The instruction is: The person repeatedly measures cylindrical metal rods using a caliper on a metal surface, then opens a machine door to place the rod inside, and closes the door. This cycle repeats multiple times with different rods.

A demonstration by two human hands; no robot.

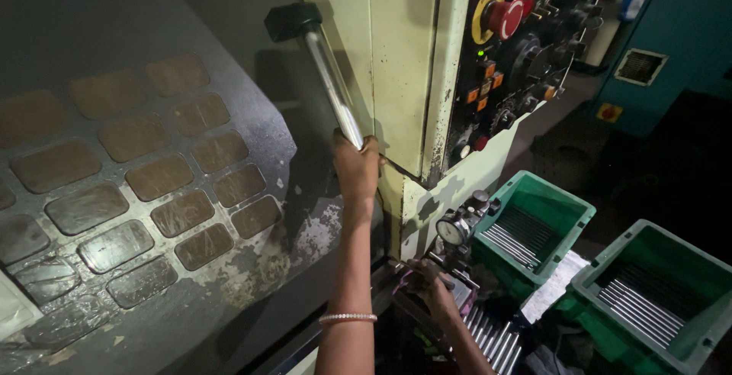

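Gripping: your left hand (pixel 357 163) is wrapped tight round the lower end of the door handle (pixel 329 79), fingers fully curled on the chrome bar.
Handle loc: bolted to the machine door (pixel 152 161), just beside the cream frame (pixel 396 62); black cap on its top end.
R hand: your right hand (pixel 433 287) sits low by the dial gauge (pixel 453 231), fingers bent over smth small & dark; can't tell what, or how tight.
Progress: door looks shut or nearly so, its edge abt at the frame; can't tell which way it's headed. Judging by that, the handle grip is done, any slide of the door is left.
Door surface: dark metal, dull, paint flaking pale at the lower edge; window is a grid of rounded, cloudy brown panes.
Panel: control panel (pixel 526 47) w/ round red stop button (pixel 509 16) on a yellow ring, small orange keys.
Bins: two green plastic bins (pixel 534 230) (pixel 656 291) at right, each w/ thin straight metal rods (pixel 640 310) laid side by side, shiny.
Wrist: beaded bracelet (pixel 347 318) on your left arm.
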